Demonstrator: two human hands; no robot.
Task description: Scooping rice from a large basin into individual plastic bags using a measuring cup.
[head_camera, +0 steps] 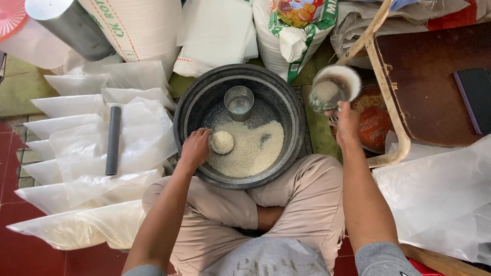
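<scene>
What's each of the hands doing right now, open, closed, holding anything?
Left hand: closed on a small cup heaped with rice, inside the black basin.
Right hand: closed on a white cup of rice, raised beside the basin.

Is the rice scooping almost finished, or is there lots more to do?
Some looks done: filled clear bags lie on the floor at the person's left. In hand: the left hand dips a heaped small cup in the big black basin, and the right hand lifts a mug with rice inside. Left: a mound of rice remains in the basin, beside an empty metal cup.
</scene>
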